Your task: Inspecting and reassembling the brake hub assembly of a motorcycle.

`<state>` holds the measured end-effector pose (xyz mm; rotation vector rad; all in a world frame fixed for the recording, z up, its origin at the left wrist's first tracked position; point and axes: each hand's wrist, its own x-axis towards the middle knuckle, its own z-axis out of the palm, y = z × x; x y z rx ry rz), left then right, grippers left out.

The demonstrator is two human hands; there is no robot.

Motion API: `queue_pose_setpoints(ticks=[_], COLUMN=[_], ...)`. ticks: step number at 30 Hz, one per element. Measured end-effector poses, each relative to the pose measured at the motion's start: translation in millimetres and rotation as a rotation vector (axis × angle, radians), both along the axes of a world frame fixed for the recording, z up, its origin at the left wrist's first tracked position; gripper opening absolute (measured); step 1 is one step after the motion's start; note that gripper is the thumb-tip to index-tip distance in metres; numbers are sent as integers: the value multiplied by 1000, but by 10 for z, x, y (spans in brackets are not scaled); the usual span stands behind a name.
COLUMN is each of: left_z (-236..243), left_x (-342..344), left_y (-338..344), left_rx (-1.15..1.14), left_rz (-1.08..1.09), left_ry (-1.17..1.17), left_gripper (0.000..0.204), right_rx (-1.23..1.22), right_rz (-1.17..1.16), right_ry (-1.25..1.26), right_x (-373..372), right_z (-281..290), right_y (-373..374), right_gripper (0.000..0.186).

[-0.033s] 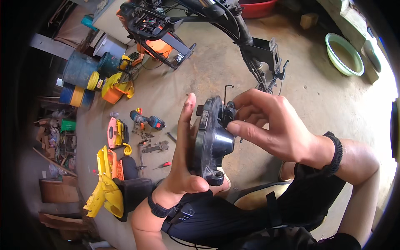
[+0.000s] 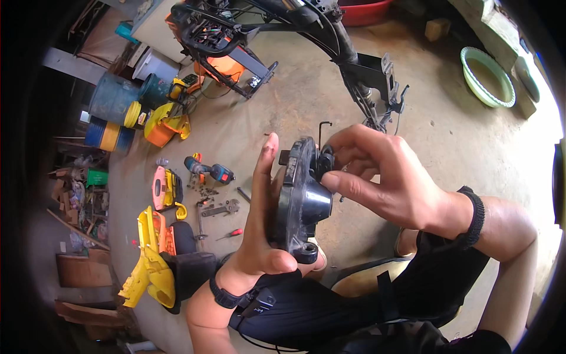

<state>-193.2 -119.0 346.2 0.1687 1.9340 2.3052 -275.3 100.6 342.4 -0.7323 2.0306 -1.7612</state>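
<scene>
In front of me I hold a round black housing [image 2: 295, 194] on edge. It has a glossy cone on its right face and a ring-shaped lug at the bottom; its exact kind I cannot tell. My left hand [image 2: 256, 230] supports it from the left, one finger stretched upward and the thumb near the lug. My right hand [image 2: 383, 183] pinches a small black fitting [image 2: 325, 159] on the housing's upper right side. Just above that fitting rises a thin bent rod [image 2: 320, 134]. The curled fingers of the right hand are partly hidden behind its thumb.
A stripped motorbike frame [image 2: 354, 65] stands ahead. On the floor to the left lie a cordless drill [image 2: 209, 170], an adjustable wrench [image 2: 221, 207], a red-handled screwdriver [image 2: 234, 232] and yellow body panels [image 2: 154, 268]. Drums [image 2: 112, 97] stand far left, a green basin [image 2: 488, 76] far right.
</scene>
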Motion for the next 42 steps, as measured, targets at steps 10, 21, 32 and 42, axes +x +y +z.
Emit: queue_pose_setpoints(ticks=[10, 21, 32, 42], left_z=[43, 63, 41, 45], left_x=[80, 137, 169, 173], left_y=[69, 114, 57, 29], left_rx=[2, 72, 39, 19], left_rz=[35, 125, 84, 61], left_ry=[-4, 13, -9, -32], left_gripper=[161, 163, 165, 168], right_rx=[-19, -48, -59, -58], right_rz=[-9, -25, -14, -16], right_ry=[-33, 22, 67, 134], right_x=[48, 105, 139, 184], right_z=[21, 24, -29, -46], right_y=[10, 12, -8, -42], right_gripper=[39, 37, 36, 33])
